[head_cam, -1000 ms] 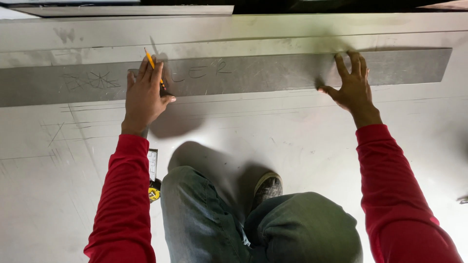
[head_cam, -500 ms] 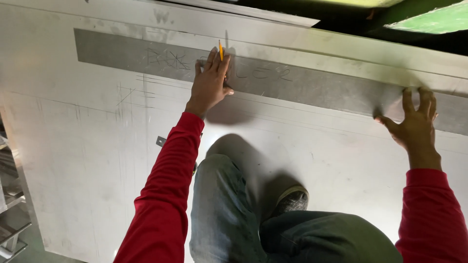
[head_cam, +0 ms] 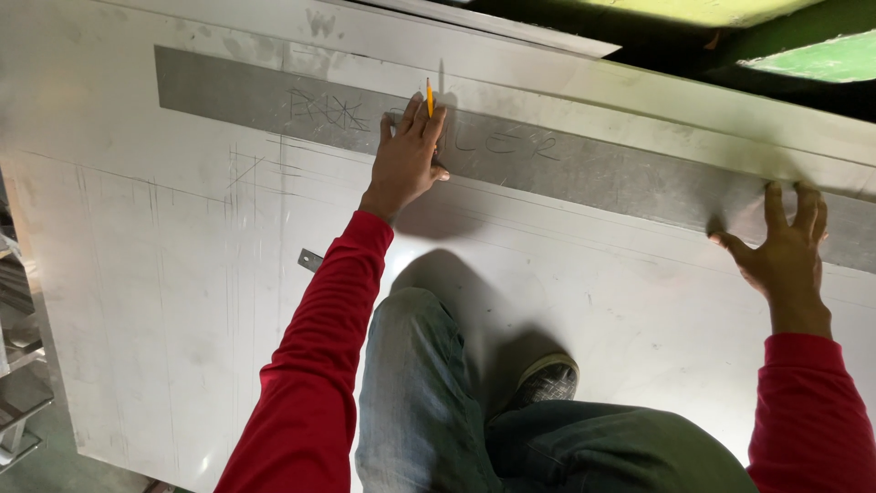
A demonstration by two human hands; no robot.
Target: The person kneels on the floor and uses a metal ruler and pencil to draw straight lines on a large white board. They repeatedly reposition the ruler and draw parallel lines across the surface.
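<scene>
The long grey metal strip (head_cam: 566, 169) lies flat across the white sheet (head_cam: 182, 301). The left hand (head_cam: 406, 164) pins it, grip clamped on a yellow pencil (head_cam: 429, 96) at the strip's far edge. The right hand (head_cam: 785, 251), fingers spread, presses its other end. Old pencil marks show; no fresh line is visible along that edge.

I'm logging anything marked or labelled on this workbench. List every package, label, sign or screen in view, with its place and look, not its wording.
No packages, printed labels, signs or screens show.
Hand-scrawled marking: on the long grey metal strip, left of the left hand; thin dark scribbled strokes.
Second scrawl: same strip, right of that hand; fainter dark strokes.
Yellow pencil: in the left hand, pointing up.
Right hand: pressed on the strip's right part.
</scene>
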